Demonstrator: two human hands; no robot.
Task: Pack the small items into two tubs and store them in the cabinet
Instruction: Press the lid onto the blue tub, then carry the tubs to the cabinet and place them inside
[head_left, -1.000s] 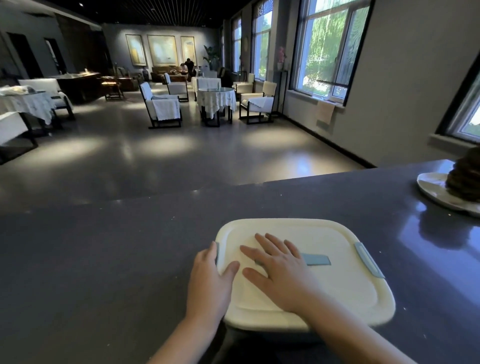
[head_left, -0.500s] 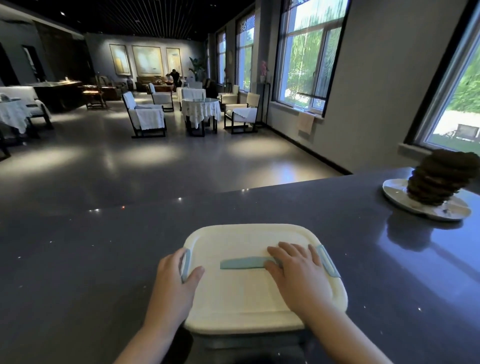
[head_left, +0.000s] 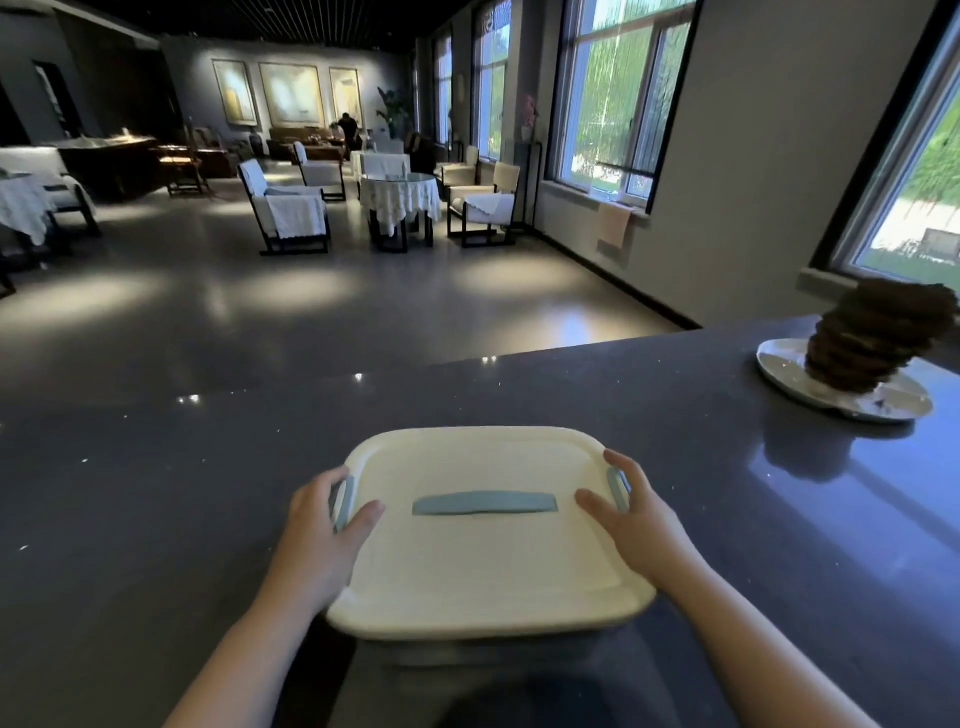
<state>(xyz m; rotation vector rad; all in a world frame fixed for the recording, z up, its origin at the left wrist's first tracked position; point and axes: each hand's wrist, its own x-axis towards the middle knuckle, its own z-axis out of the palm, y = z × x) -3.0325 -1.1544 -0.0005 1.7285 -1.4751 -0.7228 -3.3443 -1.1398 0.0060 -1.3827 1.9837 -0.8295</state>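
Gripping the tub lid at both side clips, my left hand and right hand grasping opposite edges, tub sitting on dark counter, plate sitting far right.

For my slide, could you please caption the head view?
Both hands, left hand and right hand, grip side latches of a lidded white tub on a dark counter.
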